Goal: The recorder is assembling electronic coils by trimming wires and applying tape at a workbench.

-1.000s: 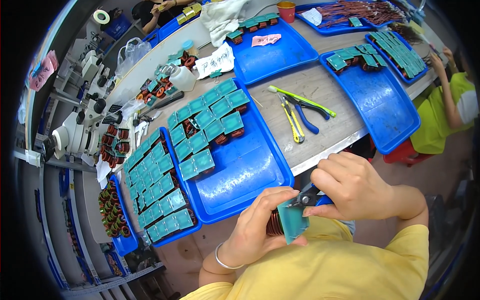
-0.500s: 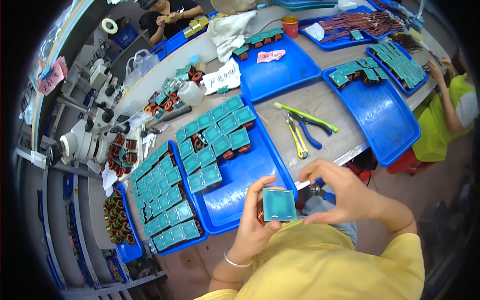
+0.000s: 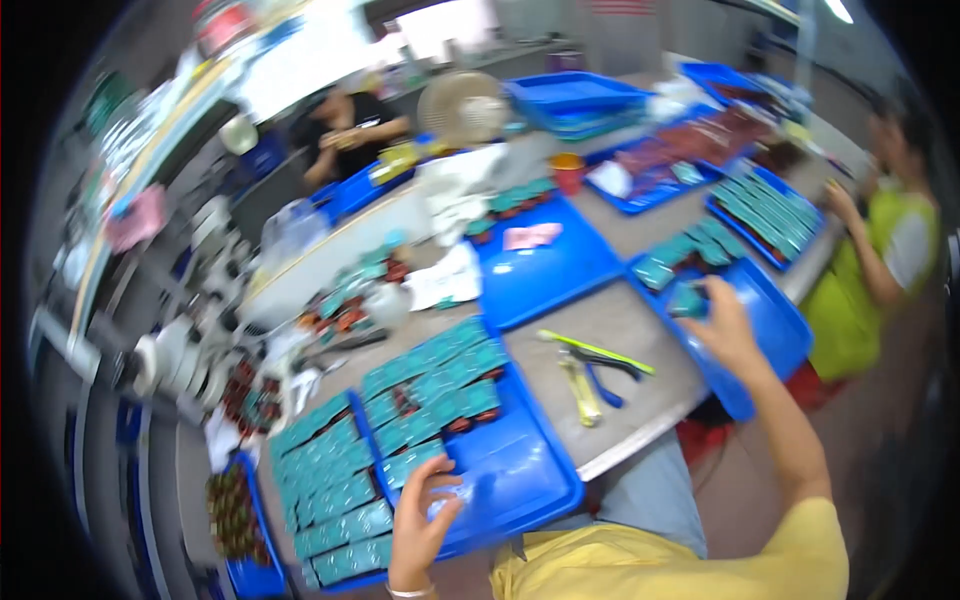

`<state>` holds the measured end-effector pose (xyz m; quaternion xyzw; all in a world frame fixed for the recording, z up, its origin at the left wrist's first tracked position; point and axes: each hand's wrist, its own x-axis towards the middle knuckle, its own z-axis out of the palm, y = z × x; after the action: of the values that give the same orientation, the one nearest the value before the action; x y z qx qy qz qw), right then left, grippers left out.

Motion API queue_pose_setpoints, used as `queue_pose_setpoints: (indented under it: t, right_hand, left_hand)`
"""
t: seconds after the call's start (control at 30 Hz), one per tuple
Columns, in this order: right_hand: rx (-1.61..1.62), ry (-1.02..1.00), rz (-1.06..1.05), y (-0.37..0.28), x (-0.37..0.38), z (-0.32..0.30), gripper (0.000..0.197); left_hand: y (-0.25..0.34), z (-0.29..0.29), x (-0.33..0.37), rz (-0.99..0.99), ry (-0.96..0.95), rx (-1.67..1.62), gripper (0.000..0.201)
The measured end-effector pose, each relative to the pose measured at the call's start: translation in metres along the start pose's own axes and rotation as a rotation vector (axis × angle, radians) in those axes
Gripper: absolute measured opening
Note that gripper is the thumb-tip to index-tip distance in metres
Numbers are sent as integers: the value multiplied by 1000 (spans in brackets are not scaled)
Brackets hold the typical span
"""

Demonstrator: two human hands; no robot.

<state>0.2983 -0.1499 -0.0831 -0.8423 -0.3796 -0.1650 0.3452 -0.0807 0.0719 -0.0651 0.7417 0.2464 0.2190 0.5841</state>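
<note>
My right hand point(image 3: 730, 328) reaches forward over the right-hand blue tray point(image 3: 770, 325). Its fingers are closed on a teal-topped coil board point(image 3: 687, 300); the picture is blurred, so the coil beneath is hard to make out. Rows of similar boards point(image 3: 700, 243) sit at that tray's far end. My left hand point(image 3: 420, 520) hovers by the near edge of the middle blue tray point(image 3: 500, 490), fingers curved and apart, with nothing in them. Teal boards point(image 3: 430, 385) with copper coils fill the far and left parts of this tray.
A yellow cutter point(image 3: 580, 390), blue-handled pliers point(image 3: 607, 388) and a green brush point(image 3: 600, 352) lie on the table between trays. Another tray of boards point(image 3: 335, 500) stands at left. Beyond are a blue tray with pink paper point(image 3: 532, 236) and a co-worker in green point(image 3: 870, 280) at right.
The coil board has gone from my left hand to my right, which has stretched forward and right. My left hand has let go and moved left. The view has tilted up.
</note>
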Motion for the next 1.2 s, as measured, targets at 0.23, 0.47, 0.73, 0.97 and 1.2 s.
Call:
queue_pose_setpoints:
  t: [0.23,0.47,0.73,0.97,1.2]
  right_hand:
    - [-223,-14,-55,123,29,21,50]
    - [-326,-147,-78,128,56,33,52]
    - [29,-108,119,29,-1,-15,28]
    - [294,-57,88,-43,-70,0,9]
    - [437,-72,254,-42,-105,39,12]
  left_hand:
    - [2,-93,55,-35,193,322,29]
    - [-73,-241,145,25,556,833,20]
    - [-112,-254,251,-345,545,906,29]
    - [-130,-230,270,-398,508,1169,31]
    - [-139,-240,271,-407,385,1235,29]
